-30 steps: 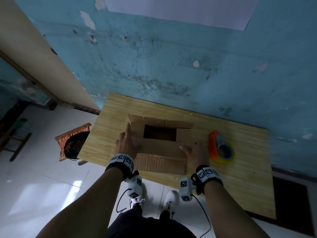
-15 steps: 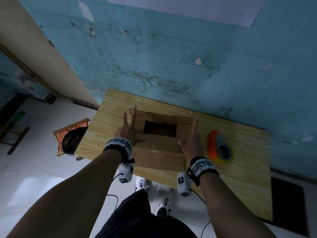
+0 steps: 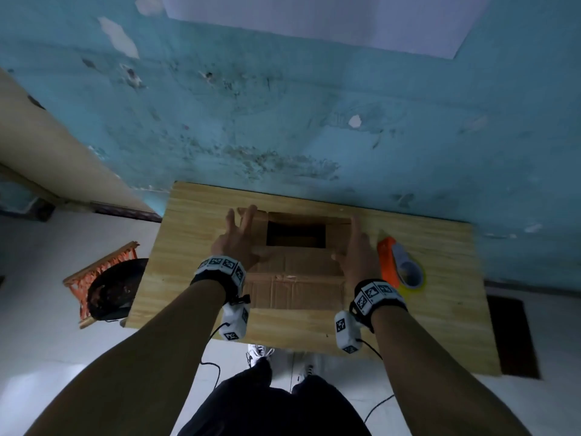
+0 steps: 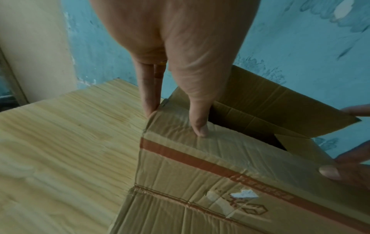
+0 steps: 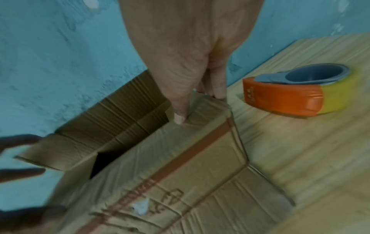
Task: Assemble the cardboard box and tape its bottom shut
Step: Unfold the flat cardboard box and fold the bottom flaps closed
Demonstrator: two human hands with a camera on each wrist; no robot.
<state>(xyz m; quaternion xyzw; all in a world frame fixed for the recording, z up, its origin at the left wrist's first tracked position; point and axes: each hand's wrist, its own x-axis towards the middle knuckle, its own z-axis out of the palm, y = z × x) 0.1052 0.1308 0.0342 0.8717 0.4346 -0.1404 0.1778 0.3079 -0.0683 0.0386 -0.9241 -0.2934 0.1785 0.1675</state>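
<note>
A brown cardboard box (image 3: 295,278) stands on the wooden table (image 3: 195,234), its top showing a dark opening (image 3: 295,234). The near flap (image 4: 200,155) is folded flat over it; the far flap (image 4: 270,109) stands up. My left hand (image 3: 234,243) lies along the box's left side with straight fingers (image 4: 150,95), and its thumb (image 4: 200,126) presses the near flap. My right hand (image 3: 356,250) mirrors it on the right side, thumb (image 5: 180,115) on the same flap. An orange tape dispenser (image 3: 396,265) with yellow tape lies just right of the box.
The blue wall (image 3: 314,152) rises right behind the table's far edge. On the floor to the left sits an orange woven frame holding a black pan (image 3: 110,287). A dark mat (image 3: 512,335) lies on the floor at the right. The tape dispenser (image 5: 290,96) is close to my right hand.
Both hands left the flat near flap and slid forward along the box's left and right sides, fingers now stretched toward the wall. The box and tape dispenser stayed put.
</note>
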